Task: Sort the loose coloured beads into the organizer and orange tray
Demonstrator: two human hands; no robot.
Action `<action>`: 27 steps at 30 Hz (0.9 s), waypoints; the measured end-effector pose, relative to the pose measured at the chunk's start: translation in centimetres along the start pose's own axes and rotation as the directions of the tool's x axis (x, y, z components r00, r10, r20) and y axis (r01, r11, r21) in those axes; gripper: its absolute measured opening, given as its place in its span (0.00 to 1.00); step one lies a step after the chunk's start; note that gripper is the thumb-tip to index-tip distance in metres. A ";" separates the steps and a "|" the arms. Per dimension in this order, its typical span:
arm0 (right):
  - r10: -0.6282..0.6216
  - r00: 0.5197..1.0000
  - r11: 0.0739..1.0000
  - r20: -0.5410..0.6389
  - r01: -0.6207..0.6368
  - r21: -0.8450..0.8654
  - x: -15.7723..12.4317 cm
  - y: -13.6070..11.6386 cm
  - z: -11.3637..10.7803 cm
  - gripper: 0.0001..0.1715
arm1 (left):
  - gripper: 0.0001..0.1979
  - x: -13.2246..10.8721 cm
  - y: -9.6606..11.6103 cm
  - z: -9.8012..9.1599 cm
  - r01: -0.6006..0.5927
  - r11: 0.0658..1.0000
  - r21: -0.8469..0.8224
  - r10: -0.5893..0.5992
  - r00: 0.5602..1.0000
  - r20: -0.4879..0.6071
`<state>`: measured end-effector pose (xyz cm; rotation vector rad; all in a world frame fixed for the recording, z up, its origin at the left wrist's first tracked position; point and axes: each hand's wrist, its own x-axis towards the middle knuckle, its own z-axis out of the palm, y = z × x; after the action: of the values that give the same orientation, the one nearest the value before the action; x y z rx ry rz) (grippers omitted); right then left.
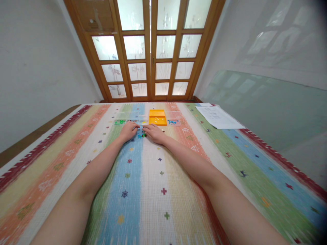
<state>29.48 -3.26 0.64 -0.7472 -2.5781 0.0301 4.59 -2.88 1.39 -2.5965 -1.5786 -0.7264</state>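
Both my arms stretch far out over a striped, many-coloured cloth (153, 183). My left hand (129, 130) and my right hand (154, 132) lie side by side, fingers curled down over a small heap of tiny coloured pieces (141, 135) between them. What the fingertips pinch is too small to make out. Just beyond the hands stands an orange tray (157, 117). Clear little trays flank it, one with green pieces (119, 121) to the left and one with blue pieces (173, 121) to the right.
A printed white sheet (218, 117) lies at the far right of the cloth. A wooden door with frosted panes (150, 51) stands behind the table. A glass pane (268, 105) leans on the right wall.
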 end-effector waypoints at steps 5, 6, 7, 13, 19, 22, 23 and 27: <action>0.163 0.974 0.986 -0.157 -0.156 0.060 0.0 1.8 -0.4 0.25 | 0.15 0.0 0.2 0.0 -0.003 1.000 0.001 0.003 1.000 0.001; 0.202 0.961 0.979 -0.189 -0.191 0.075 -0.1 2.1 -0.6 0.26 | 0.15 0.0 0.3 0.0 -0.002 1.000 0.001 0.002 1.000 0.002; 0.239 0.946 0.970 -0.221 -0.224 0.090 -0.1 2.3 -0.9 0.26 | 0.15 0.0 0.3 -0.1 -0.003 1.000 -0.001 0.003 1.000 0.003; 0.336 0.908 0.942 -0.251 -0.315 0.119 -0.6 3.1 -2.0 0.24 | 0.15 -0.1 0.5 -0.1 -0.012 1.000 -0.014 0.012 1.000 0.022; 0.230 0.966 0.972 -0.116 -0.223 0.066 -0.6 2.4 -1.7 0.19 | 0.15 -0.1 0.5 0.1 -0.038 0.999 -0.023 0.039 0.998 0.049; 0.220 0.970 0.976 -0.099 -0.219 0.023 -0.5 2.2 -1.9 0.19 | 0.15 -0.1 0.4 0.2 -0.036 0.999 -0.011 0.036 0.998 0.055; 0.233 0.966 0.972 -0.111 -0.233 0.013 -0.5 2.2 -2.0 0.18 | 0.15 -0.1 0.4 0.2 -0.035 0.999 -0.009 0.035 0.998 0.056; 0.252 0.959 0.968 -0.132 -0.250 0.030 -0.8 2.9 -2.5 0.18 | 0.15 -0.1 0.3 0.3 -0.048 0.999 -0.008 0.048 0.997 0.059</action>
<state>32.58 -1.46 2.11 -1.0316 -2.3395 0.0725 4.89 -2.98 1.14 -2.6747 -1.5254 -0.6590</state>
